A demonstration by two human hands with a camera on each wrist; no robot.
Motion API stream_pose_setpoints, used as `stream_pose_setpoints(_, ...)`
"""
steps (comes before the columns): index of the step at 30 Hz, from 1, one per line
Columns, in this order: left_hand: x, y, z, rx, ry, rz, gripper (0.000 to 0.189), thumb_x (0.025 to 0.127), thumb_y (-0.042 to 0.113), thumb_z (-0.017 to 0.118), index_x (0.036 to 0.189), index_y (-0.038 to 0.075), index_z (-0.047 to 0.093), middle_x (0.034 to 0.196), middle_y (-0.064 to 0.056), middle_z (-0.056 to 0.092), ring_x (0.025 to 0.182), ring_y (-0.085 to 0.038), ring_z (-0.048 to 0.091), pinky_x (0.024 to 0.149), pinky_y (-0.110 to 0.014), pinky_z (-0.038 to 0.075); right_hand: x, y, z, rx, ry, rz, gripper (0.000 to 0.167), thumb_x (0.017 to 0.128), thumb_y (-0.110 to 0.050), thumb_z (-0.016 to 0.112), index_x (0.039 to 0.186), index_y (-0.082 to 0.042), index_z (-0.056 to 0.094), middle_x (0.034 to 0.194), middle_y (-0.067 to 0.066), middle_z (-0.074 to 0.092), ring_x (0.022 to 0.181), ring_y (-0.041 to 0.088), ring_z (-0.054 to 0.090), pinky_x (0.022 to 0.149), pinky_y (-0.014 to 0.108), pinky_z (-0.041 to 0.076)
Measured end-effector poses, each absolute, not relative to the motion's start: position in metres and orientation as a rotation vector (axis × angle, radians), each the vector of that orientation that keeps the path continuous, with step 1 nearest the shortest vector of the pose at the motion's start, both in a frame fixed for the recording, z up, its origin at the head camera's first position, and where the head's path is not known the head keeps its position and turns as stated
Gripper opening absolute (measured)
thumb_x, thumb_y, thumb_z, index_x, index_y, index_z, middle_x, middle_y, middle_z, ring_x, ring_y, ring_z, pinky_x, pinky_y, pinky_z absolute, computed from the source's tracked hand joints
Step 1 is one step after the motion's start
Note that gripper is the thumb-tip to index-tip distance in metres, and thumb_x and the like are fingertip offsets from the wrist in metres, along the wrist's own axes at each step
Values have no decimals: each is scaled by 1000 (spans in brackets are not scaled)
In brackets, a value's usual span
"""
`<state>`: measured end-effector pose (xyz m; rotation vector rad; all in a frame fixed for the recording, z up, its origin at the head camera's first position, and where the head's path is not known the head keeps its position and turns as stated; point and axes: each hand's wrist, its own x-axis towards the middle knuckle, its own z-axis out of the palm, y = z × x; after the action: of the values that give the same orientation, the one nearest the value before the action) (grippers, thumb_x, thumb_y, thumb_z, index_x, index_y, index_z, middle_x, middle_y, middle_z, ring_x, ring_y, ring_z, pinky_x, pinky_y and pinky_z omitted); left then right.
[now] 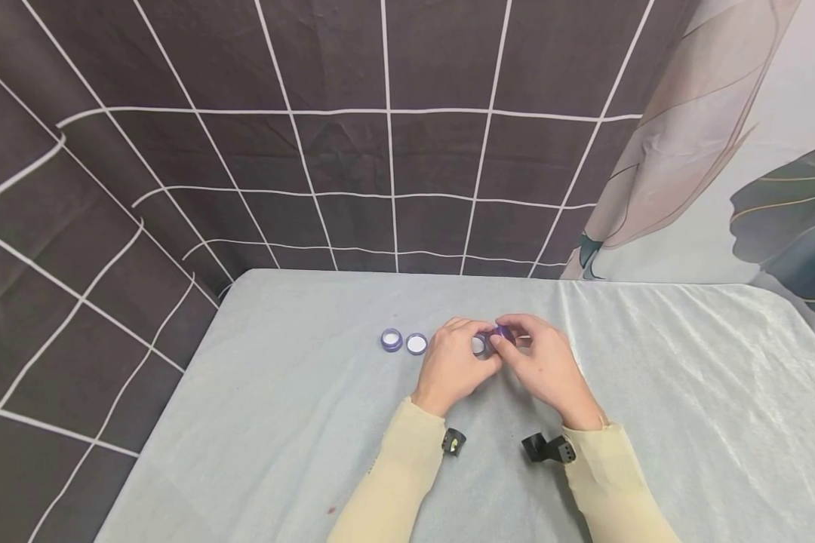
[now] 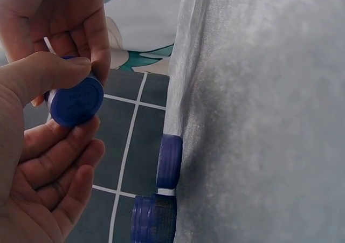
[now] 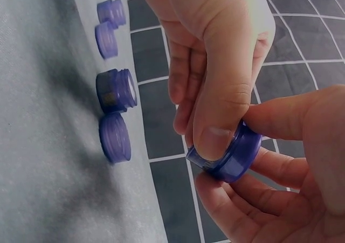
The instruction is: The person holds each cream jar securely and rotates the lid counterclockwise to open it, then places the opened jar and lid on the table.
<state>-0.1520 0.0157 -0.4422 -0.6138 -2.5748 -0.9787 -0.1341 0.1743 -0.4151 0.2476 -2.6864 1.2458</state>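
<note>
A small purple jar [image 2: 76, 103] is held up above the table between both hands, its flat printed base toward the left wrist camera. My left hand [image 1: 456, 360] pinches the jar's body, thumb across its side. Around the purple lid [image 3: 242, 154] at its other end curl the thumb and fingers of my right hand [image 1: 547, 367]. Below them on the table stand an uncapped jar [image 3: 116, 90] with white inside and a loose lid [image 3: 115, 138]. Farther left are another uncapped jar [image 1: 391, 339] and a lid [image 1: 416, 344]. The fingers partly hide the held jar in the head view.
A pale grey-blue cloth covers the table [image 1: 278, 392]. Behind and to the left hangs a dark cloth with white grid lines [image 1: 339, 151]; a leaf-patterned curtain [image 1: 706, 166] hangs at the right. Black wrist mounts [image 1: 548, 448] sit at both cuffs.
</note>
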Motion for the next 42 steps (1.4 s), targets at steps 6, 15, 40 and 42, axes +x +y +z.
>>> stream_pose_setpoints(6, -152, 15, -442, -612, -2579, -978, 35, 76, 30, 82, 107, 15, 77, 100, 7, 75, 101, -10, 66, 91, -22, 49, -134, 175, -415, 257, -2688, 1238, 30, 92, -16, 69, 116, 1, 68, 102, 16, 71, 91, 32, 70, 83, 49, 56)
stream_pose_setpoints(15, -152, 14, -442, -620, -2586, -960, 35, 76, 30, 81, 107, 15, 77, 101, 6, 75, 102, -11, 66, 92, -22, 49, -134, 175, -416, 284, -2682, 1224, 29, 92, -16, 70, 116, 1, 69, 104, 16, 71, 92, 31, 70, 83, 49, 55)
stream_pose_setpoints(40, -152, 13, -439, -623, -2597, -975, 34, 77, 30, 80, 107, 13, 77, 102, 5, 76, 102, -11, 67, 93, -23, 49, -133, 177, -415, 345, -2668, 1215, 28, 91, -12, 69, 117, 1, 69, 108, 17, 71, 96, 33, 70, 86, 52, 53)
stream_pose_setpoints(42, -152, 13, -439, -623, -2597, -978, 34, 77, 30, 80, 107, 13, 77, 102, 5, 76, 102, -11, 66, 93, -23, 49, -133, 177, -415, 352, -2665, 1212, 28, 91, -11, 69, 116, 1, 69, 109, 17, 71, 96, 33, 70, 86, 52, 53)
